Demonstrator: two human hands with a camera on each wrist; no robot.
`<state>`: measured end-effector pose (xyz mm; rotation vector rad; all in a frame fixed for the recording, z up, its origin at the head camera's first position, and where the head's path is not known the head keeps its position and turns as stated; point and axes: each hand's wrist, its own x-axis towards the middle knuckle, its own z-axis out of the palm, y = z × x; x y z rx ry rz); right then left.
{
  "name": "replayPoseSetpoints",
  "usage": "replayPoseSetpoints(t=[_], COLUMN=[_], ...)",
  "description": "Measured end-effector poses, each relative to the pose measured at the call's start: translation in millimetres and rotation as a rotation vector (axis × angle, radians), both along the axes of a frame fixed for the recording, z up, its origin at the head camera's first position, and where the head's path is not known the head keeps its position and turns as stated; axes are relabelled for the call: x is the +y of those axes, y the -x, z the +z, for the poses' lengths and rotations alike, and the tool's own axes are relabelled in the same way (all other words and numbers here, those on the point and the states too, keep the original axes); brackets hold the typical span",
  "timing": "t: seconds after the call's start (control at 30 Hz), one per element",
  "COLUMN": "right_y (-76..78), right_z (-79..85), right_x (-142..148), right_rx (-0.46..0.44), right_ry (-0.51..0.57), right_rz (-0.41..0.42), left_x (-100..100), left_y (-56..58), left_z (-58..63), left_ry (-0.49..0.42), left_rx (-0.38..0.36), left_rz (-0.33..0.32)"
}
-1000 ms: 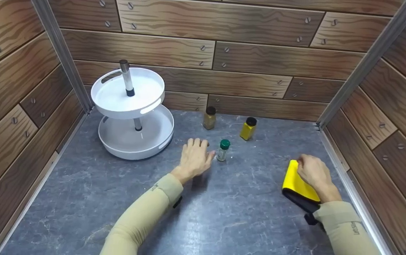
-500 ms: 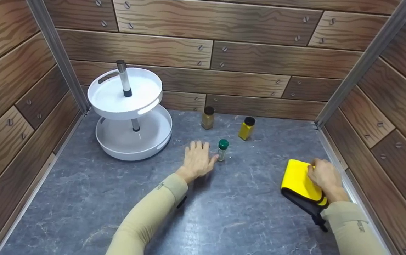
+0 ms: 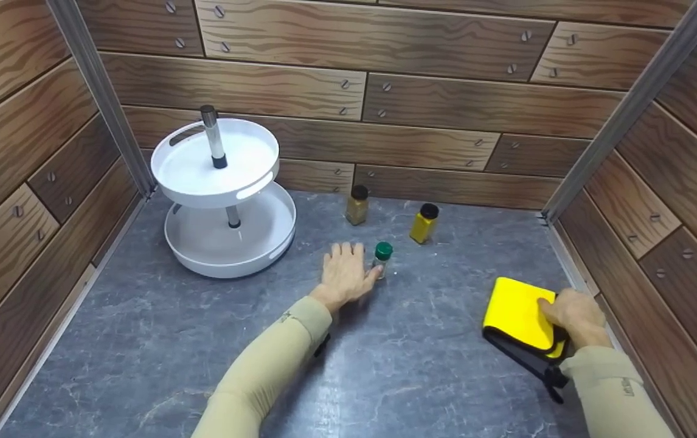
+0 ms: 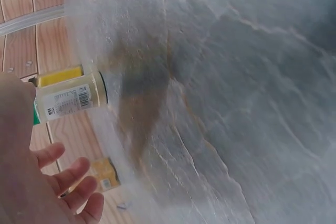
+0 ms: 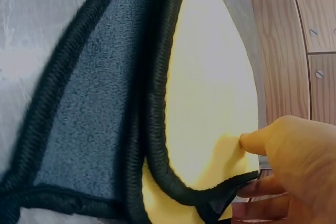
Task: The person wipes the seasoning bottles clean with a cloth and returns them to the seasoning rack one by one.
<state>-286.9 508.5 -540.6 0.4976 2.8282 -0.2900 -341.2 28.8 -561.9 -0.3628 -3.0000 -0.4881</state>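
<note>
Left hand (image 3: 345, 277): fingers loosely bent, slightly apart; thumb at green-capped spice jar (image 4: 68, 100), contact unclear. Right hand (image 3: 576, 315): pinches folded black-edged yellow cloth (image 3: 519, 313).

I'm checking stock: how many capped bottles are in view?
3: a green-capped bottle beside the left hand; farther back, a brown bottle to its left and a yellow bottle to its right. The upper tray partly hides the lower tray; others may be there.
</note>
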Motion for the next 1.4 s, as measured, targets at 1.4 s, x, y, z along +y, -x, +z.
replayPoseSetpoints(t=[1.4], right_y=[-14.0], right_z=[18.0], right_x=[-14], right_rx=[0.04], right_ry=[0.079], right_rz=[-0.049], left_x=[19], left_y=[10.8], left_z=[-19.7], left_ry=[-0.142], left_rx=[0.015], left_rz=[-0.06])
